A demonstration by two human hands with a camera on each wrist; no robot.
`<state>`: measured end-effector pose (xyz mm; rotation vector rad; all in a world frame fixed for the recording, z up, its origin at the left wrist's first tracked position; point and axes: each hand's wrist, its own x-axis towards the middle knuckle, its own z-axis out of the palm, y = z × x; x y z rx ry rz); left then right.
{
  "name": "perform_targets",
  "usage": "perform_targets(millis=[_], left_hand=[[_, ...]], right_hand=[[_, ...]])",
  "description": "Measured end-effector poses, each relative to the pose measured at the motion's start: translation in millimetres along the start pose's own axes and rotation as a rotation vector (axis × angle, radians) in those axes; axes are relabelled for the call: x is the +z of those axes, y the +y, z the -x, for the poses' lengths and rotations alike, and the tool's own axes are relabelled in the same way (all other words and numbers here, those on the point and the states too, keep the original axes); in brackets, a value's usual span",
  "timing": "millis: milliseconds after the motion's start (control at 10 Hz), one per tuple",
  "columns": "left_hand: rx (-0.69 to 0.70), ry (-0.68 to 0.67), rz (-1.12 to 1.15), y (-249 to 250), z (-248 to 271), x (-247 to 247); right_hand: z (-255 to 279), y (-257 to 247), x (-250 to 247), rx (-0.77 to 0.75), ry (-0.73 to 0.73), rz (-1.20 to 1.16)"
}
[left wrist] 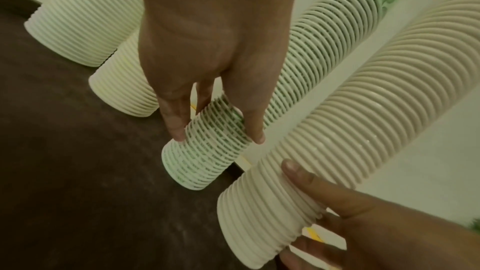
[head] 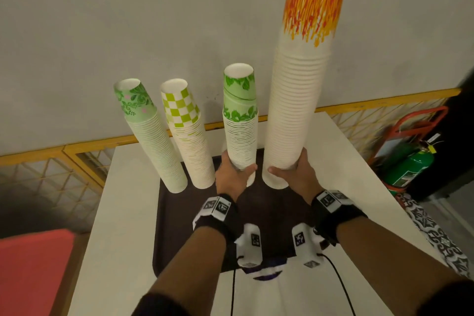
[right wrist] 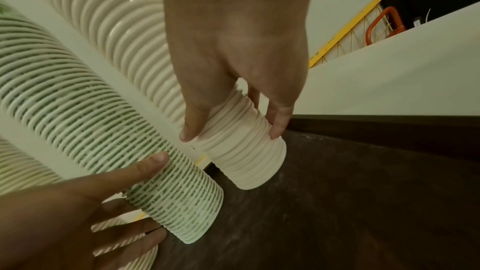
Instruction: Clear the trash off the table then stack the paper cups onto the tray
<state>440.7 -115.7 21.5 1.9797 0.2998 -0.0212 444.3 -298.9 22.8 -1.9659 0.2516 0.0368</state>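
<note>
Four upside-down stacks of paper cups stand on the dark tray [head: 174, 233]. My left hand [head: 232, 174] grips the base of the green-leaf stack [head: 239, 133], fingers and thumb round it [left wrist: 215, 134]. My right hand [head: 295, 169] grips the base of the tall stack with the orange-flame top [head: 295, 110], seen close in the right wrist view [right wrist: 246, 147]. The leaf stack [right wrist: 166, 192] and the tall stack [left wrist: 272, 213] stand side by side on the tray [left wrist: 78, 171]. Left of them stand a green floral stack [head: 156, 136] and a green-checked stack [head: 191, 136].
The tray lies on a white table [head: 107, 226] against a pale wall. A yellow mesh railing [head: 64, 161] runs behind the table. A green extinguisher [head: 407, 167] and an orange frame [head: 420, 120] stand to the right. A red surface [head: 30, 272] sits at lower left.
</note>
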Motion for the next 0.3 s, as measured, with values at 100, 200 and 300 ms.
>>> perform_targets(millis=[100, 200, 300], left_hand=[[0.005, -0.016, -0.024, 5.2, -12.9, -2.4], [0.01, -0.021, -0.021, 4.9, -16.2, -2.1], [0.018, -0.012, -0.009, 7.8, -18.3, 0.0]], right_hand=[[-10.5, -3.4, 5.0, 0.0, -0.003, -0.013], [-15.5, -6.2, 7.1, -0.009, -0.002, -0.027], [-17.7, -7.7, 9.7, -0.036, -0.005, -0.056]])
